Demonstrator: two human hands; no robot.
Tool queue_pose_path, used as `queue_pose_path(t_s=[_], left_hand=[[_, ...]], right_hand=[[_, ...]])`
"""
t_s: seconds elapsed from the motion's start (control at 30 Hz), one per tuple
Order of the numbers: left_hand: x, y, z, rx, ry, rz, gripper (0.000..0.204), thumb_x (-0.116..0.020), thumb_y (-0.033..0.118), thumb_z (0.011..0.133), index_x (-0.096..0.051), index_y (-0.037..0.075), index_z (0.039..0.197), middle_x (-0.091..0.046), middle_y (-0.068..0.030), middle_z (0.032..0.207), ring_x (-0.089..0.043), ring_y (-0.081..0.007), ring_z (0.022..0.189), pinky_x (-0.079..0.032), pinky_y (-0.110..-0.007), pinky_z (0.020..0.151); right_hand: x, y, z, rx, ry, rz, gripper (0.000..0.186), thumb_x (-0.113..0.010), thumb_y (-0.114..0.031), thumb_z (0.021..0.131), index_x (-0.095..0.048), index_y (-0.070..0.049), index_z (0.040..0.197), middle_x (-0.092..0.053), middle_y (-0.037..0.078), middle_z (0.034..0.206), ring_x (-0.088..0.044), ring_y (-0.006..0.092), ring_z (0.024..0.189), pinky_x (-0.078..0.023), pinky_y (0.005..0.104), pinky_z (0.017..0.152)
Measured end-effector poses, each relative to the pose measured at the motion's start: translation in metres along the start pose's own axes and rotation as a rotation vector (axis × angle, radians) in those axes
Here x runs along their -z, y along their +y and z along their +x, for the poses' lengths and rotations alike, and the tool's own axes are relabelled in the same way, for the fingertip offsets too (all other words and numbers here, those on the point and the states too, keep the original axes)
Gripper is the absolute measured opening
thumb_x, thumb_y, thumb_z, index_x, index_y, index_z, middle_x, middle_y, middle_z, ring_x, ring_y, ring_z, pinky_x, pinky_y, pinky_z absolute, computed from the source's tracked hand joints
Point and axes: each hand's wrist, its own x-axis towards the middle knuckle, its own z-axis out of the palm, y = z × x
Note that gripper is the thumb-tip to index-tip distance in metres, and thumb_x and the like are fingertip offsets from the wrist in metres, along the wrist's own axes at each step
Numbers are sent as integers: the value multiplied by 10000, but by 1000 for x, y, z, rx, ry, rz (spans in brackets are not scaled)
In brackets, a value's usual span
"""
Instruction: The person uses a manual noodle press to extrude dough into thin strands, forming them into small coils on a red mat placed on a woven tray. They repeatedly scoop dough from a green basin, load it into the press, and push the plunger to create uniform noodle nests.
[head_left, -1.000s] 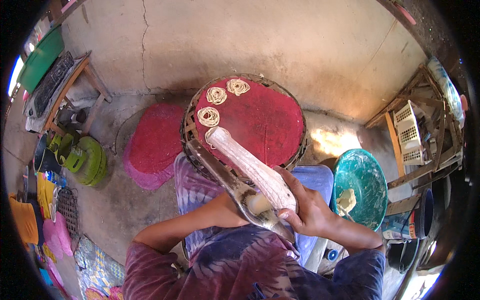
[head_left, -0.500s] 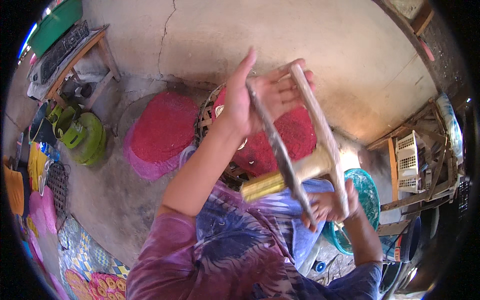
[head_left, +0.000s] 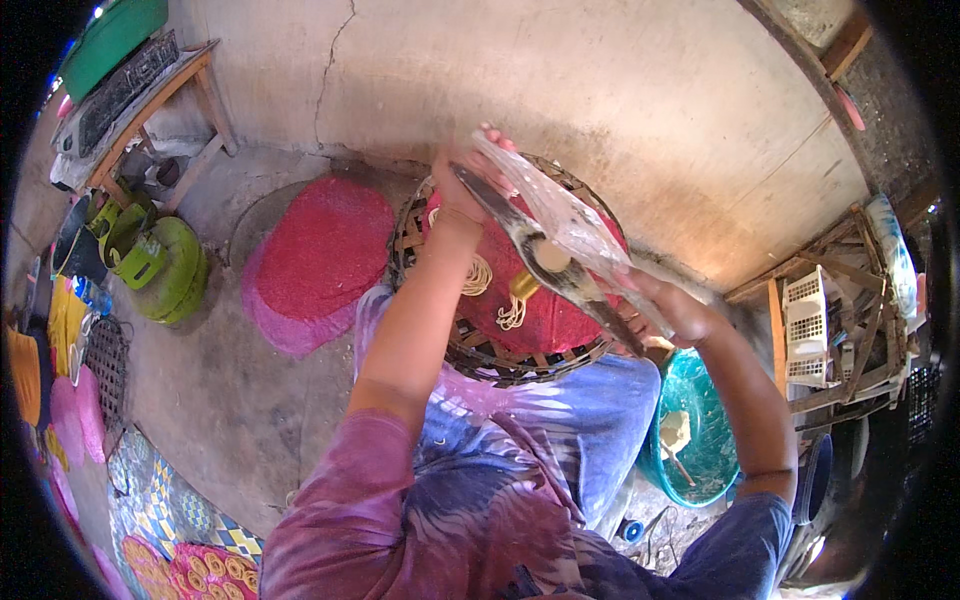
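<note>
Together, two grips [head_left: 680,310] hold one press [head_left: 562,222] above one basket [head_left: 500,374].

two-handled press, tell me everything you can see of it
The two-handled press has a whitish upper bar and a dark, worn, metal-looking lower bar, with a pale plunger between them. A brass-coloured cylinder projects below, pale strands hanging from it toward the red mat; whether they touch it is unclear. The press is held above the mat, its bars slanting from upper left to lower right in the view. The left hand grips the far end, the right hand the near end.
</note>
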Motion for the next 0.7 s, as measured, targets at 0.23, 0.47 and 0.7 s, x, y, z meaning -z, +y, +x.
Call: queue_pose_path(t_s=[0.23,0.47,0.7], left_hand=[[-38,-1,-14,-33,9,115,460,-409,513,911,-538,82,1006,-572,-64,931,-543,-272,924,-464,-427,807],[-45,-2,7,-14,19,49,469,-384,539,917,-532,96,958,-566,-58,872,-547,-268,865,-451,-408,795],[-36,-7,-21,-32,195,118,468,-357,541,916,-522,104,929,-551,-53,844,-545,-257,835,-475,-404,686]], right_hand=[[-19,-19,-33,-34,-80,61,610,-378,-525,979,-463,-61,1366,-649,76,907,-607,127,782,-491,267,651],[-20,-14,-23,154,198,-192,630,-401,-552,961,-627,18,1105,-662,86,887,-613,143,788,-485,285,757],[-18,12,-24,11,-15,-4,652,-408,-606,939,-638,2,989,-616,82,706,-607,154,628,-483,298,567]])
